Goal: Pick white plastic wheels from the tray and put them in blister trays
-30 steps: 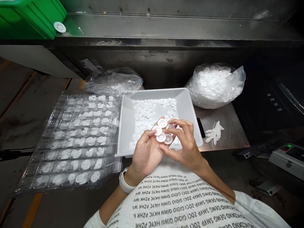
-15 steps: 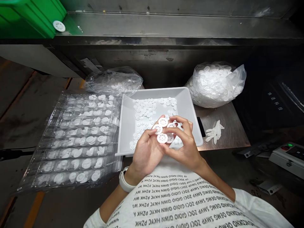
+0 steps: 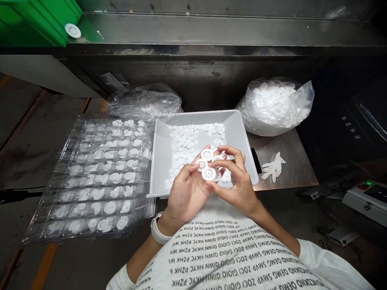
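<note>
My left hand [image 3: 185, 192] holds several white round plastic discs [image 3: 205, 165] fanned out between its thumb and fingertips. My right hand [image 3: 236, 179] meets it from the right, its fingers pinched on the same discs. Both hands hover over the near edge of a grey tray [image 3: 161, 161] scattered with many small white discs [image 3: 187, 139]. A white watch sits on my left wrist.
Clear blister trays [image 3: 99, 177] with white parts lie left of the grey tray. A clear bag [image 3: 145, 102] and a full bag of discs [image 3: 273, 106] stand behind. A white glove [image 3: 273, 166] lies right; a control box [image 3: 367, 197] and green crate [image 3: 33, 20] are at the edges.
The discs in my fingers have been shuffled closer together and my right fingers have shifted slightly over them. Both hands stay in the same place.
</note>
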A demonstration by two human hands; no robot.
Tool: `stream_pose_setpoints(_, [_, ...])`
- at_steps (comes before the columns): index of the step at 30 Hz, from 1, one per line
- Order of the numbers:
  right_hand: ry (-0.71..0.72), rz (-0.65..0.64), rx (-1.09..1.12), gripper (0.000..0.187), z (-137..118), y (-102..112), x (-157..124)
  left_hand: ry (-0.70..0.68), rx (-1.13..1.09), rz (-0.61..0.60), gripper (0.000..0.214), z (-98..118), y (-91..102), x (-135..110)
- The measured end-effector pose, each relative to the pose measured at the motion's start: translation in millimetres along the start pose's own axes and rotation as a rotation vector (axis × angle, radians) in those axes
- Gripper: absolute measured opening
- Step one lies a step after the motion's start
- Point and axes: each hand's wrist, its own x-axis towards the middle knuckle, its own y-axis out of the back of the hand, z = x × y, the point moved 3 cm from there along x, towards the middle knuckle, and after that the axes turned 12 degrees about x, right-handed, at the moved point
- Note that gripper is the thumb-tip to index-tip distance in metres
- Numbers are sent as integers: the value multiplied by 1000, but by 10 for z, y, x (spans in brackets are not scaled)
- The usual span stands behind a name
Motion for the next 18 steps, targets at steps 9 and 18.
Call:
stream_pose_setpoints(9, [-23,18,-8,28,44,6,-19,8,-25,20,52,-5,8,-2])
stream_pose_setpoints(18, [12,12,-52,27,39,-18,-22,12,-12,27,49,-10,-2,7])
